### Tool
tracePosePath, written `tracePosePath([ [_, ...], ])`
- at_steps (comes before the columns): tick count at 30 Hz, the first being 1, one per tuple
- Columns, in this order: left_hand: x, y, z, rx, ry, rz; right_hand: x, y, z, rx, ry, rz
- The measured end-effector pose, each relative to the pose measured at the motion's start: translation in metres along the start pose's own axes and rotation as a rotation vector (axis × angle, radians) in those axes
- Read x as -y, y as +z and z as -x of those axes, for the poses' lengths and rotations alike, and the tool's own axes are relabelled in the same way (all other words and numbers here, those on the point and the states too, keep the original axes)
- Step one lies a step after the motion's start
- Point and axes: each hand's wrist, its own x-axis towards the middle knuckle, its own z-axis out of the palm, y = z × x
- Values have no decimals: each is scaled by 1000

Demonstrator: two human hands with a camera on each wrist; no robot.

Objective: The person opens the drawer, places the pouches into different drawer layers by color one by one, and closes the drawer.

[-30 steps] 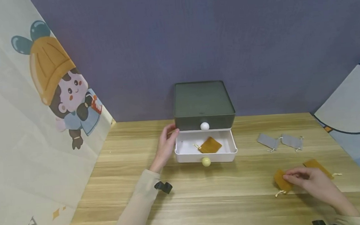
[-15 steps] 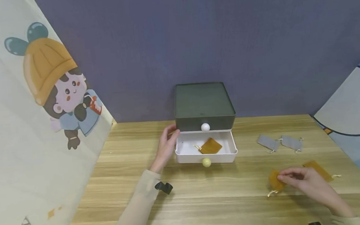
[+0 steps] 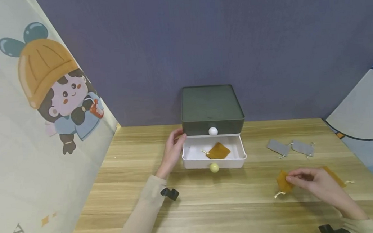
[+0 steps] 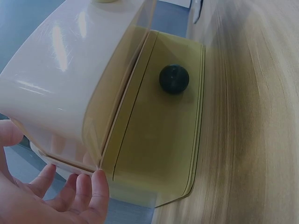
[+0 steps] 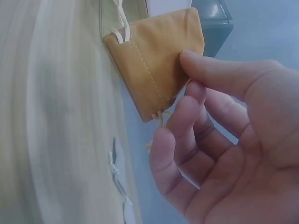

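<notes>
My right hand (image 3: 321,186) pinches a mustard drawstring pouch (image 3: 283,182) between thumb and fingertips above the table. In the right wrist view, the pouch (image 5: 154,56) hangs with its pale cord (image 5: 122,21) at the upper left. At the left side of a small drawer cabinet (image 3: 211,102), my left hand (image 3: 172,148) rests its fingers and thumb near the front corner. The cabinet's white drawer (image 3: 196,164) is pulled out, with another mustard pouch (image 3: 219,151) lying in it. Left-wrist view: fingertips touch the cabinet's side edge, beside the white drawer (image 4: 56,74).
Two grey drawstring pouches (image 3: 278,147) lie on the table right of the cabinet. A third mustard pouch (image 3: 335,177) lies partly hidden behind my right hand. Below the white drawer is a closed yellow drawer (image 4: 154,126) with a dark knob (image 4: 174,79). A wall stands behind.
My right hand has carried the pinched pouch a little leftward and up, away from the other mustard pouch. The left hand stays at the cabinet. The head view has shifted slightly.
</notes>
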Motion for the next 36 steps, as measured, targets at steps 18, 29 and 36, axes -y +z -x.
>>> tracePosePath([
  [18, -1, 0, -1, 6, -1, -6, 39, -6, -14, 9, -68, 17],
  [29, 0, 1, 0, 7, 4, -14, 48, -1, -19, -5, -117, 6],
  [36, 1, 0, 1, 8, 8, -18, 54, -1, -20, -4, -108, 8],
])
